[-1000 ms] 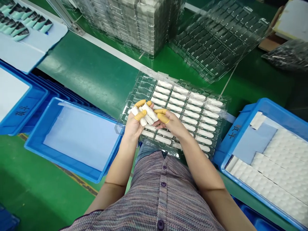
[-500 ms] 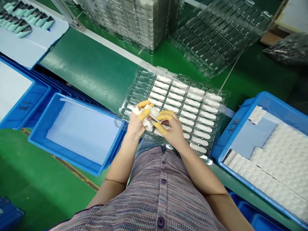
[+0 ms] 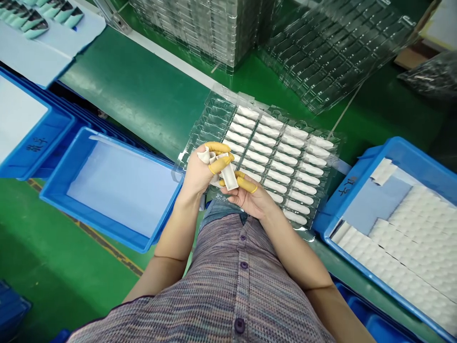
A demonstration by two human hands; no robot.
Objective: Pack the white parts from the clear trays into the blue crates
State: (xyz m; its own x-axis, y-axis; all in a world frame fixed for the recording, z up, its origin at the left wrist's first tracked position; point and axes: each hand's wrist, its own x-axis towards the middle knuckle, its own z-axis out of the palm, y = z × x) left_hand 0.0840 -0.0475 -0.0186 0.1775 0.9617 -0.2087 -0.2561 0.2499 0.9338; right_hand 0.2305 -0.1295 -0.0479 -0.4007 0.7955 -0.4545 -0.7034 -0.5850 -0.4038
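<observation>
While the person sits at the table with both hands raised over a clear plastic blister tray, the left hand is closed in a firm grip around a short bunch of white moulded pieces, and their ends stick out past its fingers. The right hand turns palm up just beside it, its grip pinching a single white piece that stands tilted between the two hands. Yellow finger cots cover several fingers on both hands. Rows of the same white pieces fill the tray's compartments, while its left-hand compartments show bare. The green table runs across the frame. A blue plastic crate sits at centre left, and another at lower right holds dimpled white foam. Stacked clear trays rise at top centre beside a loose pile of trays, and teal-and-black pieces lie on pale blue card at upper left.
</observation>
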